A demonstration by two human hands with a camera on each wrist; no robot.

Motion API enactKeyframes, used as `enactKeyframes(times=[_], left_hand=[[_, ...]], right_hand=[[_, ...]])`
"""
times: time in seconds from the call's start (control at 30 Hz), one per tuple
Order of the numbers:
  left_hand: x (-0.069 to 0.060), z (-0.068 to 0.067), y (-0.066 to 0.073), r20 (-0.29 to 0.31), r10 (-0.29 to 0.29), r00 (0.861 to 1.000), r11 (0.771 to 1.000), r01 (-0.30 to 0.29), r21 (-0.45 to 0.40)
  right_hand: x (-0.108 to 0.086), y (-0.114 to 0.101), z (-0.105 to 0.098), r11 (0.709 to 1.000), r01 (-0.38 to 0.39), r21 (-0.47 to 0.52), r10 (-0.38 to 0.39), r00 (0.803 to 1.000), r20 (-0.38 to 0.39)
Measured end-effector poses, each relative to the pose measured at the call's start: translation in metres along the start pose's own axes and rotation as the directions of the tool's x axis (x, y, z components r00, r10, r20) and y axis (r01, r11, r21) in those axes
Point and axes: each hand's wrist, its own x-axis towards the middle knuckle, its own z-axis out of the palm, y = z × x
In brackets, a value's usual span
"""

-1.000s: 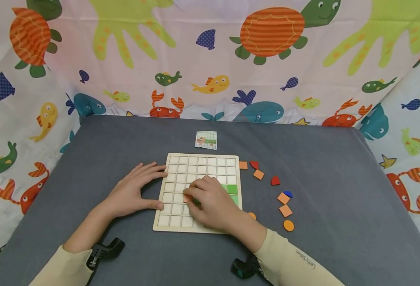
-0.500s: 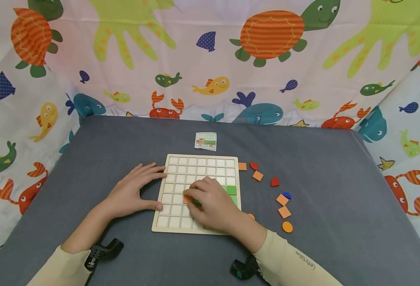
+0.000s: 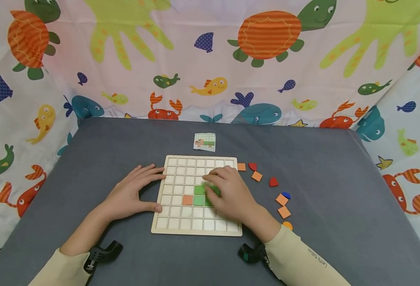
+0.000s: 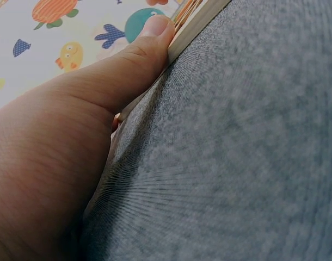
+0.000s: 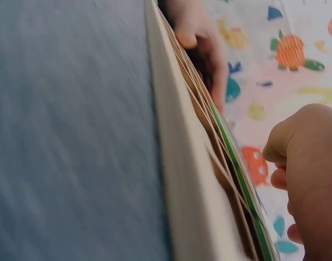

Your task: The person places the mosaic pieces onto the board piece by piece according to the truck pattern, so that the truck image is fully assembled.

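A pale wooden grid board point(image 3: 196, 232) lies on the grey cloth. In it sit an orange square point(image 3: 187, 200) and several green squares point(image 3: 199, 190), some partly hidden by the right hand. My left hand point(image 3: 129, 198) rests against the board's left edge, fingers and thumb spread; the left wrist view shows the thumb point(image 4: 136, 54) touching that edge. Over the right half of the board is my right hand point(image 3: 231, 194), its fingers loosely curled. No piece shows in its grasp, and the right wrist view has those fingers point(image 5: 280, 138) apart from the board.
Right of the board lie loose orange squares point(image 3: 256, 176), red pieces point(image 3: 273, 181), a blue piece point(image 3: 286, 195) and an orange disc point(image 3: 287, 225). A small card with a printed grid pattern point(image 3: 204, 142) lies behind the board. A patterned curtain point(image 3: 131, 95) hangs beyond the table.
My right hand has left the orange square and moved right and slightly back, uncovering that square and green squares beside it. The left hand stays on the board's edge.
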Motion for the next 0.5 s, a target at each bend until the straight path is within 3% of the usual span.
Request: enactKeyframes(times=[0.5], left_hand=[[0.000, -0.002, 0.002, -0.008, 0.007, 1.000, 1.000, -0.007, -0.003]], right_hand=[[-0.010, 0.053, -0.031, 0.988, -0.111, -0.104, 0.096, 0.986, -0.138]])
